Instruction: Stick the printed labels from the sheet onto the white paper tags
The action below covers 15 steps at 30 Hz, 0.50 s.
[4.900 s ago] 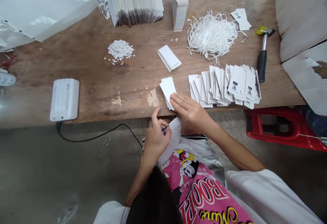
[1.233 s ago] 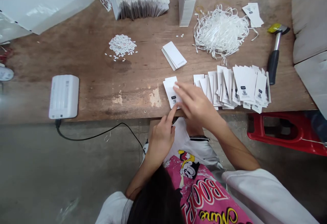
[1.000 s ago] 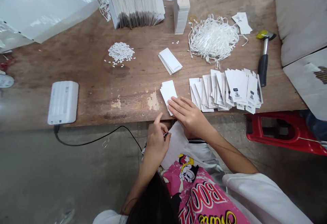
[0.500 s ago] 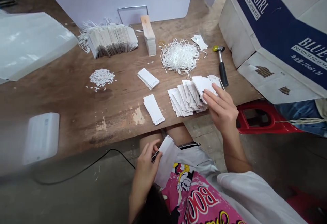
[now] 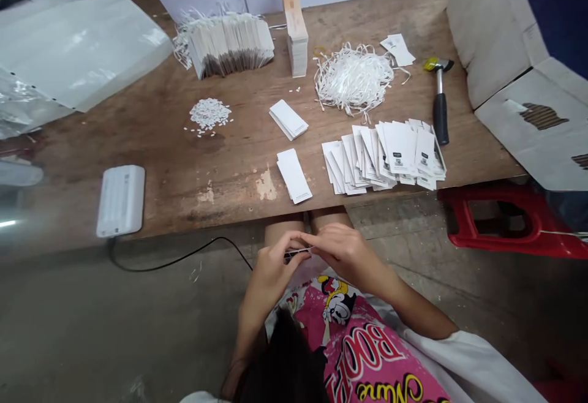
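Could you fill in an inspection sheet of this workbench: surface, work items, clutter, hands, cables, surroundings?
Surface: wooden table, worn patches near the front edge.
Work items: spread row of white cards, two small card stacks, white string pile.
Clutter: hammer, heap of small white pieces.
Hands: left hand pinches a thin, mostly hidden item; right hand meets it.
Cables: black cable from white device, below the edge.
Surroundings: red stool, cardboard box.

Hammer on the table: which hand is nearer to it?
Right. In the picture, the right hand is below and left of the hammer; the left hand is farther left.
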Tool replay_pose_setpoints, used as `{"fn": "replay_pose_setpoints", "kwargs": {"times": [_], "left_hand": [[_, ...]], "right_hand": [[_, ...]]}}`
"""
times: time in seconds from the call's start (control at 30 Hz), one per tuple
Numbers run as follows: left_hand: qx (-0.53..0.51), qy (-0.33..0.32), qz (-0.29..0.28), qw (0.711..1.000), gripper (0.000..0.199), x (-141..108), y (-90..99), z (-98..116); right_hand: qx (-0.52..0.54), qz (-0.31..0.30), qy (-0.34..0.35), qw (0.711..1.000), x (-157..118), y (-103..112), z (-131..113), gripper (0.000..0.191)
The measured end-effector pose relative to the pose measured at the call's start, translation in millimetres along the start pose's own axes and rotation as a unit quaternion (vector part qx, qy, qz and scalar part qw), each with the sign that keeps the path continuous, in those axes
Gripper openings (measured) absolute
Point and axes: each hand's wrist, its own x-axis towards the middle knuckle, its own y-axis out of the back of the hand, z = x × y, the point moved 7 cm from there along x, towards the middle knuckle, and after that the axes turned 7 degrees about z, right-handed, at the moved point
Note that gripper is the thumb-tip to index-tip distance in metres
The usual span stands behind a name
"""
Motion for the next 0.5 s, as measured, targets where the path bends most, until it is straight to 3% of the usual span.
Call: {"fn": "replay_pose_setpoints", "kwargs": {"times": [0.23, 0.37, 0.5], "left_hand": [[0.095, -0.043, 0.000, 0.995, 0.006, -1.5, 6.8, 5.4], [0.054, -0.024, -0.026, 0.998, 0.006, -0.6, 1.9, 6.5], [-0.034, 0.015, -0.056, 0.998, 0.012, 1.4, -2.4, 4.8]], "right_hand": [[0.150, 0.010, -0.102, 0.983, 2.1, 3.6, 24.1, 0.017], [0.090, 0.017, -0.017, 0.996, 2.9, 3.8, 16.3, 0.020], [0.143, 0.009, 0.063, 0.988, 1.0, 5.8, 3.4, 0.028]]}}
